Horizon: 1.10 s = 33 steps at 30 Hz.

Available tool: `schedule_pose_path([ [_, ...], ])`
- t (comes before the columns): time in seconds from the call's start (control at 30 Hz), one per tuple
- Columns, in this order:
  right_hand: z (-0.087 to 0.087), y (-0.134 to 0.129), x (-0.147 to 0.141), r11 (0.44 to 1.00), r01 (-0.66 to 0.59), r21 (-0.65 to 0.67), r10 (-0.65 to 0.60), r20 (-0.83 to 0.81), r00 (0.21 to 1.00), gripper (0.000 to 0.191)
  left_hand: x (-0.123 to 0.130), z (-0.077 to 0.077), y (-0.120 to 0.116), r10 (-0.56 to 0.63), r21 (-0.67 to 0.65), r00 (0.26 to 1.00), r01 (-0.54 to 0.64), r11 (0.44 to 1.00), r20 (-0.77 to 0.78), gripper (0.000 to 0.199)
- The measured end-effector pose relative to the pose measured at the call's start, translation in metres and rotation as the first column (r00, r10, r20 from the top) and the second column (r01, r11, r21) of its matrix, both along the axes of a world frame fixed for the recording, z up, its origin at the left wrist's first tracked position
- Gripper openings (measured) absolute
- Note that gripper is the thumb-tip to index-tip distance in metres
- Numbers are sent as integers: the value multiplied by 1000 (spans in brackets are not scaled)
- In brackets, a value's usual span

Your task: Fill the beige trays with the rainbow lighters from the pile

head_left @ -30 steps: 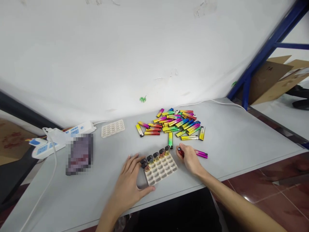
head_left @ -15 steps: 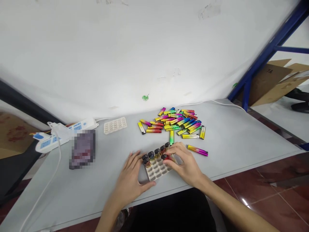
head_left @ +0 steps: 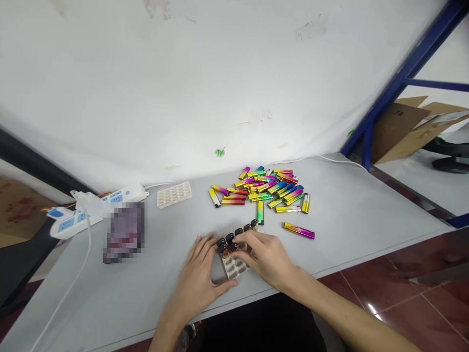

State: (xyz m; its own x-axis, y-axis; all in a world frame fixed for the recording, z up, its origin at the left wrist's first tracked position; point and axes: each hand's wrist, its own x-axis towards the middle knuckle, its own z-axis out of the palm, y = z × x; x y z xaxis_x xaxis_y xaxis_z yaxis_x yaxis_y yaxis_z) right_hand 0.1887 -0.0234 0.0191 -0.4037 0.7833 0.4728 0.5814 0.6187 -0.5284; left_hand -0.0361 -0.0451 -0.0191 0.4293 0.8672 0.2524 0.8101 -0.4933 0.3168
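Cupping the 9 o'clock edge of the beige perforated tray [head_left: 234,268], the left hand [head_left: 198,278] stays spread open, while the right hand [head_left: 266,259] curves over the black-capped lighters [head_left: 230,239] standing in it; whether it grips one, I cannot tell. Loose gradient lighters [head_left: 267,188] lie heaped at 12 o'clock, a lone lighter [head_left: 298,231] at 2 o'clock.

Black-capped metallic lighters [head_left: 230,238] stand in the far slots of a cream moulded tray [head_left: 233,268].
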Motion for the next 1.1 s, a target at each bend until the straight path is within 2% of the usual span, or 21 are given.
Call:
schedule_pose_path([
  [0.23,-9,-2,-5,982,64,175,-77,67,995,17,-1,-2,0,18,-11,1000,-18,1000,-5,80],
  [0.33,-10,0,2,974,45,223,-53,33,998,18,-1,-2,1,16,-6,1000,-16,1000,-16,77],
  [0.4,-7,6,12,967,76,244,-73,-24,997,14,-1,-2,2,14,-7,1000,-14,1000,-23,76],
  [0.5,-1,26,34,946,228,231,-232,-8,973,14,-1,-2,3,17,-15,999,-17,1000,-30,79],
  [0.57,3,48,50,914,342,216,-368,96,925,21,-1,-1,2,21,-20,999,-21,1000,-41,81],
  [0.63,5,75,64,900,387,203,-426,218,878,34,-1,0,2,26,-20,998,-27,999,-48,83],
  [0.73,4,115,80,923,341,181,-386,390,836,58,-1,1,1,23,-16,999,-23,1000,-32,81],
  [0.83,-2,140,88,945,303,121,-319,534,783,66,-1,0,2,19,-11,1000,-19,1000,-20,73],
  [0.93,-9,144,92,952,287,106,-296,563,772,61,-2,-1,2,22,-11,999,-22,1000,-23,74],
  [1.1,-15,129,100,926,341,163,-375,502,779,52,-2,-2,2,34,-34,999,-35,999,-18,80],
])
